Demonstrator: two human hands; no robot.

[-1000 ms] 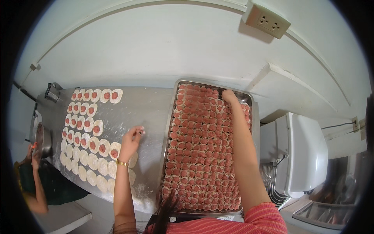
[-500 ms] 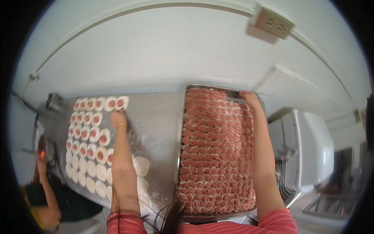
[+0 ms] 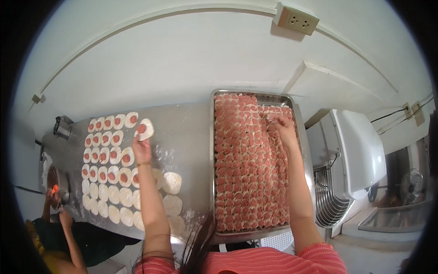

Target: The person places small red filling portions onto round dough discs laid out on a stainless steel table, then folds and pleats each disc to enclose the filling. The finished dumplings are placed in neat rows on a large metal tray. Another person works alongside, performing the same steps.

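My left hand (image 3: pixel 142 145) is closed on a pale round dough wrapper (image 3: pixel 148 131) with a dab of reddish meat filling, at the right end of the far row. Rows of similar wrappers lie on the metal table; the far ones carry filling (image 3: pixel 131 119), while nearer ones (image 3: pixel 125 195) are plain. To the right, a large metal tray (image 3: pixel 212 182) is packed with rows of small open-topped dumplings (image 3: pixel 244 169). Over the tray's far right part, my right hand (image 3: pixel 282 124) has its fingers bent together above the dumplings; what they pinch is hard to make out.
At the left a co-worker's hands (image 3: pixel 54 198) are at a round metal bowl (image 3: pixel 66 185) of reddish filling. A metal cup (image 3: pixel 62 128) stands at the table's far left. A white mixer-like machine (image 3: pixel 358 155) with a wire guard (image 3: pixel 331 205) stands right of the tray.
My left hand has lifted the filled wrapper and turned it slightly, to the right of its row. My right hand has come from the tray's far right corner inward over the dumplings.
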